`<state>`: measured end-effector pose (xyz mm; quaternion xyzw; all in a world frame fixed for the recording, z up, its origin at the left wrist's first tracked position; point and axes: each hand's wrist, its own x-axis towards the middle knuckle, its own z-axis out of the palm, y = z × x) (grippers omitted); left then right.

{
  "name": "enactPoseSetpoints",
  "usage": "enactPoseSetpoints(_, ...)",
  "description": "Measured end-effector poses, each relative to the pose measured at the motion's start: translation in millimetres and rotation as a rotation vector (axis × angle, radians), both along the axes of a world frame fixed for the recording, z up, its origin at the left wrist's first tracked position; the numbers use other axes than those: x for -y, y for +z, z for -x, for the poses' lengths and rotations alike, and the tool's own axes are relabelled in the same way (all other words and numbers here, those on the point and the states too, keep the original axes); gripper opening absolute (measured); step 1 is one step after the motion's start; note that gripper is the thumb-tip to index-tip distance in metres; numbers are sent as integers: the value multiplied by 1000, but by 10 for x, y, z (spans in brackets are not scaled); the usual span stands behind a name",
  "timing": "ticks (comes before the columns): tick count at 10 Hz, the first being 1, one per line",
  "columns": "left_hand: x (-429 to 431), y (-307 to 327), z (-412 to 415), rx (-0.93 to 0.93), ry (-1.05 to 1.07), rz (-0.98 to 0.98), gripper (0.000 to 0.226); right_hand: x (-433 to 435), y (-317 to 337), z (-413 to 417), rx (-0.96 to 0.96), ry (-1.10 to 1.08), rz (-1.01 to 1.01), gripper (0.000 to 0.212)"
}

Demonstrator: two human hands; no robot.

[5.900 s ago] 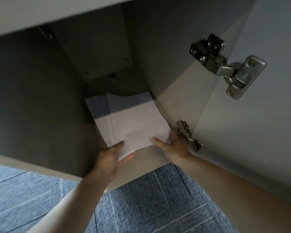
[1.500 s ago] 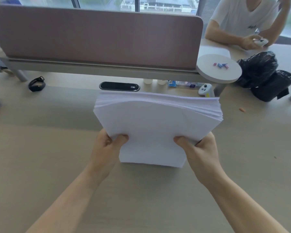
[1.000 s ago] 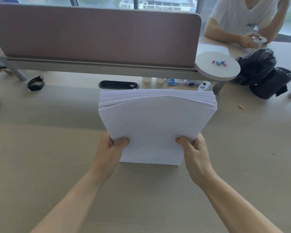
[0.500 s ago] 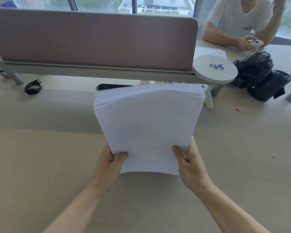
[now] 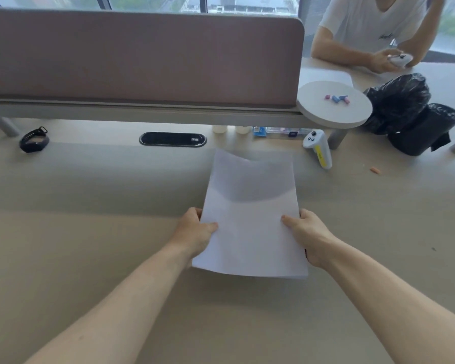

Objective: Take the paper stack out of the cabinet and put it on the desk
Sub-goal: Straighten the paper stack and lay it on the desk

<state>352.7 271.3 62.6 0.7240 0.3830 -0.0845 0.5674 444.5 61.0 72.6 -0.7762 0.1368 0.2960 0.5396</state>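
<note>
The white paper stack (image 5: 250, 214) lies nearly flat on the beige desk (image 5: 90, 232), its long side running away from me. My left hand (image 5: 195, 232) grips the stack's left edge, thumb on top. My right hand (image 5: 306, 232) grips the right edge the same way. The near edge of the stack looks slightly raised off the desk. The cabinet is out of view.
A pink-grey divider panel (image 5: 142, 56) closes the back of the desk. A black wristband (image 5: 34, 140), a cable grommet (image 5: 172, 139), a white controller (image 5: 318, 151), a round white shelf (image 5: 334, 103) and black bags (image 5: 410, 114) lie beyond. Another person (image 5: 373, 30) sits at the far right.
The stack has tipped from upright, its top edge going away from me, down to almost flat on the desk. Both hands went forward and lower while keeping hold of it.
</note>
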Motion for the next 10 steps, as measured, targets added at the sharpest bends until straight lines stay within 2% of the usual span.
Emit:
enactPoseSetpoints(2, 23, -100, 26, -76, 43, -161, 22, -43, -209, 22, 106, 119, 137, 21)
enactPoseSetpoints(3, 3, -81, -21, -124, 32, -200, 22, -43, -247, -30, 161, 173, 228, 33)
enactPoseSetpoints(6, 5, -98, -31, -214, -106, -434, 35, -109, -244, -127, 280, 377, 520, 43)
enactPoseSetpoints(7, -35, -24, 22, -275, -201, -522, 42, -4, 5, -75, 317, 435, 596, 55)
enactPoseSetpoints(8, -181, 209, 109, -317, -239, -515, 62, 220, 609, -24, 475, 397, 509, 49)
enactPoseSetpoints(9, -330, 688, 170, -227, -229, -387, 66, 526, 1664, 95, 673, 276, 214, 24)
enactPoseSetpoints(10, -408, 1384, 176, -12, -213, -333, 49, 807, 2908, 356, 861, 185, -2, 30)
